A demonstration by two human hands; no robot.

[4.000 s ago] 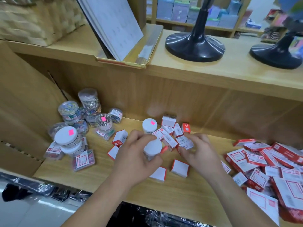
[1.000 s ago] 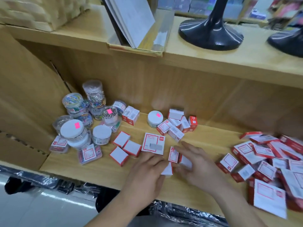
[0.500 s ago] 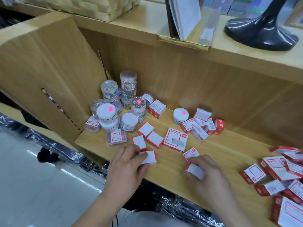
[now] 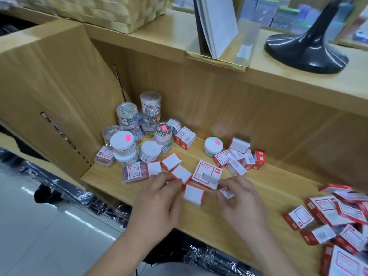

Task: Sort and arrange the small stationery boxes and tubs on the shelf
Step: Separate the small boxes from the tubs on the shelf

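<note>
Head view: both hands are held palm-down over the near edge of the shelf [image 4: 278,188]. The left hand [image 4: 157,204] pinches the left corner of the white-topped box [image 4: 194,195]. The right hand [image 4: 242,204] pinches a small labelled box [image 4: 227,193]. Compared with half a second earlier, the hands are closer together and the white-topped box lies further right.

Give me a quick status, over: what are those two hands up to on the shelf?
Left hand fingers at white-topped box edge, grip unclear. Right hand pinching small red-and-white box. Larger flat box lies just behind both.
</note>
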